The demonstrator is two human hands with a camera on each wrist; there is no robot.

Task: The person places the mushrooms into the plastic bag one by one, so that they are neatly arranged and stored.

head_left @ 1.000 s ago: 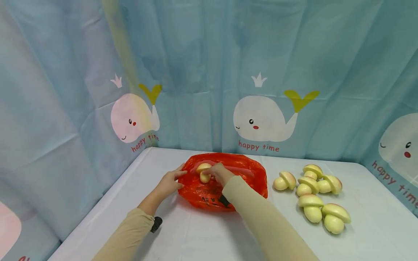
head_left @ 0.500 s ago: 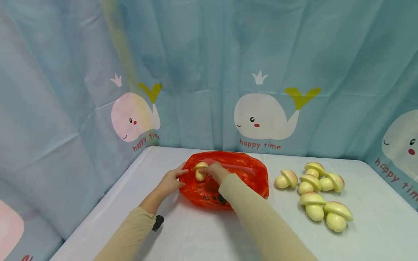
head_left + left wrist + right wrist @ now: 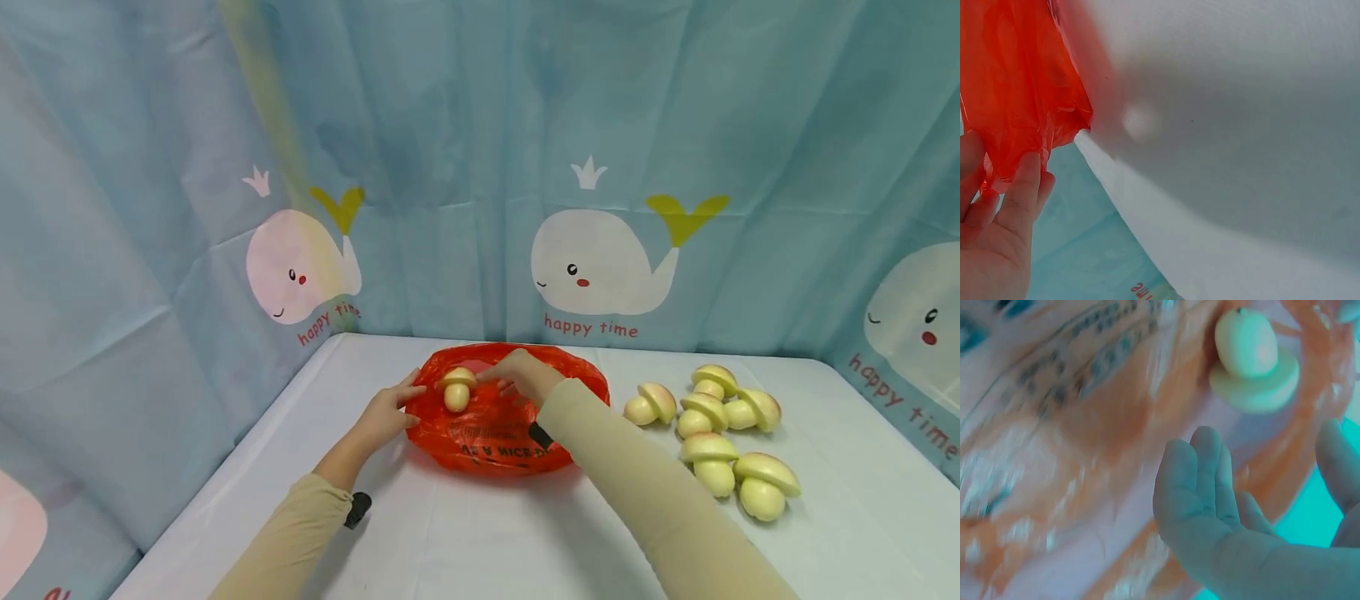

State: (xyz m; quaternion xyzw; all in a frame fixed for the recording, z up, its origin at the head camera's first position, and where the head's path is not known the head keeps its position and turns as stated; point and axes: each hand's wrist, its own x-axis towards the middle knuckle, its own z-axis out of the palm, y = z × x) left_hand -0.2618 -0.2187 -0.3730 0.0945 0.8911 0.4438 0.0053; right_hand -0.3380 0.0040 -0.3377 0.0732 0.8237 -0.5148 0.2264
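A red plastic bag (image 3: 495,454) with dark print lies spread on the table, its top side gaping. Inside at its left stands a pale yellow mushroom (image 3: 457,395) with a pinkish cap, also seen in the right wrist view. My right hand (image 3: 525,377) hovers over the bag just right of this mushroom, fingers loosely extended and holding nothing. My left hand (image 3: 382,419) is at the bag's left edge, fingers and thumb spread apart. In the left wrist view its fingers (image 3: 1021,194) lie fairly straight against the red plastic.
To the right of the bag, several more mushrooms (image 3: 705,414) of the same kind lie on the white table (image 3: 442,542). A blue curtain (image 3: 450,167) printed with whales hangs behind the table and along its left side.
My right hand has let go of the mushroom in the bag and drawn back to the right. The mushroom stays at the bag's left. My left hand keeps to the bag's edge.
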